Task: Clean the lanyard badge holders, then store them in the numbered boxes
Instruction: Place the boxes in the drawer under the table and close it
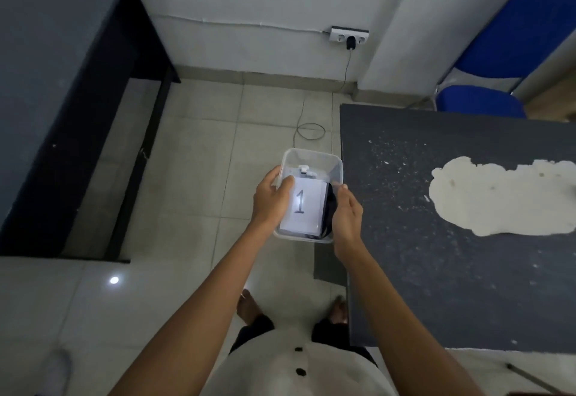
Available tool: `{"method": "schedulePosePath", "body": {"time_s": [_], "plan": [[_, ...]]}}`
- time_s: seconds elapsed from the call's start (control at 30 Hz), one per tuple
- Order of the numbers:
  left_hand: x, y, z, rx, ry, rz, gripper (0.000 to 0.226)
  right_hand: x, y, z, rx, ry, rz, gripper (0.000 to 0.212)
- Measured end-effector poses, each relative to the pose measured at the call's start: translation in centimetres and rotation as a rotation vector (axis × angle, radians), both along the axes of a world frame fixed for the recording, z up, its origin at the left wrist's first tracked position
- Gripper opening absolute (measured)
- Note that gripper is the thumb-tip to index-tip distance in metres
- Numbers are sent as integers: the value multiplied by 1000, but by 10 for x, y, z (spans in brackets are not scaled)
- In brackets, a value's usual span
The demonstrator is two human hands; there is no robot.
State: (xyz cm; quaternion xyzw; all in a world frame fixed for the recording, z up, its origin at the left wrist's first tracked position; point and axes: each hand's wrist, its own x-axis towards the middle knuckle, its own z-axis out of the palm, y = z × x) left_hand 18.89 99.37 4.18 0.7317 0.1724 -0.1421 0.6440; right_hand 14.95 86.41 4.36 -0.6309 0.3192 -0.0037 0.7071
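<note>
Standing on pale floor tiles [193, 152] beside a dark desk [62, 83], a person curls the left hand [270, 200] round the left wall of a clear rectangular plastic box [311, 156], thumb on its white paper label [304, 205] marked "1". Inside the box lie a white-clipped badge holder [304, 171] and a black lanyard [329, 208]. The right hand [347, 213] presses near-straight fingers against the box's right wall, just beside a speckled dark grey table [436, 286] bearing a cream patch [498, 196], a blue padded chair [514, 37] behind.
</note>
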Motion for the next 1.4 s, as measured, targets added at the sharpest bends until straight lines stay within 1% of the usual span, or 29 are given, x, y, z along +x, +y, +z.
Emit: {"method": "schedulePosePath", "body": {"time_s": [0.13, 0.3, 0.47, 0.5, 0.53, 0.63, 0.73, 0.8, 0.9, 1.07, 1.23, 1.4], "plan": [[24, 26, -1, -2, -26, -55, 46, 20, 26, 2, -16, -13, -28, 39], [61, 40, -3, -7, -46, -92, 37, 51, 41, 4, -45, -17, -42, 37], [112, 35, 2, 14, -57, -147, 26, 99, 36, 4, -17, -10, -91, 31], [126, 32, 0, 15, -57, -155, 31, 112, 33, 3, -11, -6, -108, 31], [140, 28, 0, 12, -54, -166, 36, 127, 29, 1, -6, -8, -124, 30], [185, 13, -4, 7, -77, -212, 39, 170, 15, -1, -2, -28, -145, 31], [231, -6, -3, 14, -30, -320, 59, 211, -4, -7, -31, -41, -153, 35], [258, -22, 0, 13, -10, -383, 66, 237, -18, -10, -57, -68, -172, 36], [294, -46, 5, -1, 48, -421, 65, 269, -39, -13, -71, -44, -248, 37], [358, -85, 5, 9, 25, -533, 63, 323, -69, -24, -65, -19, -345, 40], [430, -117, -5, 24, 52, -643, 64, 381, -91, -33, -77, -18, -448, 36], [513, -149, -15, 49, 86, -812, 67, 444, -110, -33, -90, 13, -573, 33]]}}
